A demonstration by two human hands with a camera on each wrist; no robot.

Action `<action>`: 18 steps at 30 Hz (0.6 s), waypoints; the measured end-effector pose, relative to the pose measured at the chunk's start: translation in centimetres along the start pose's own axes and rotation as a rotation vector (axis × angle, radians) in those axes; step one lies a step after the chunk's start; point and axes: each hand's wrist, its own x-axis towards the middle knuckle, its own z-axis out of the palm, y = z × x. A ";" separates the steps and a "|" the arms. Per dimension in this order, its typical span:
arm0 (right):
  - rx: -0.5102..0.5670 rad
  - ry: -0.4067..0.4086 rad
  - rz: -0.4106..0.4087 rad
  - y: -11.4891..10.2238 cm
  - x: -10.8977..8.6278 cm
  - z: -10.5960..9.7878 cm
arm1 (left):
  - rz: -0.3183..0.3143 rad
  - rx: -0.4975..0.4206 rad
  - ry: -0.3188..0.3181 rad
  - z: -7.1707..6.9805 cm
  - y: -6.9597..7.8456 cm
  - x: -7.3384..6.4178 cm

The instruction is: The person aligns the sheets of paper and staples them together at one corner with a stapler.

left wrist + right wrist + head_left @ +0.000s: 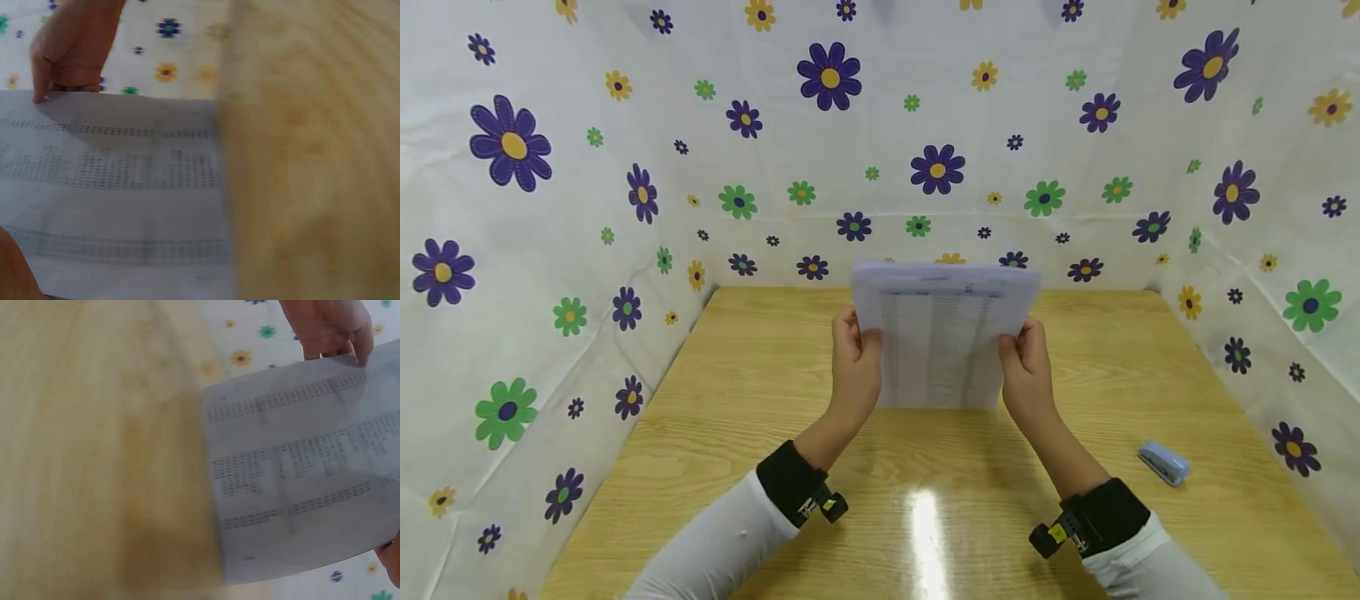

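Printed paper sheets (pixel 940 350), with columns of small text, are held up above the middle of the table. My left hand (pixel 856 362) grips their left edge, thumb on the near face. On the opposite edge my right hand (pixel 1028 371) pinches them the same way. In the left wrist view the printed paper (pixel 125 206) fills the lower left, and a hand (pixel 78 47) grips its far edge. The right wrist view has the paper (pixel 300 469) slightly bowed. How many sheets there are I cannot tell.
A small light-blue stapler (pixel 1165 463) lies on the wooden table (pixel 760 367), to the right of my right forearm. White cloth (pixel 880 125) with printed flowers walls off the back and both sides of the table.
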 end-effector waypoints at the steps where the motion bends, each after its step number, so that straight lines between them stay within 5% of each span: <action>1: -0.004 -0.010 0.048 0.5 -0.4 0.0 | -0.032 0.003 -0.012 0.0 -0.4 -0.3; 6: -0.036 -0.047 0.167 2.0 -1.7 0.1 | -0.093 0.046 -0.074 0.0 -1.3 -1.4; 13: -0.053 -0.021 0.179 2.2 -1.6 0.1 | -0.080 0.074 -0.090 -0.3 -3.6 -1.2; 18: -0.070 0.024 0.152 1.6 -1.1 0.1 | -0.029 0.087 -0.076 -0.4 -3.1 -0.7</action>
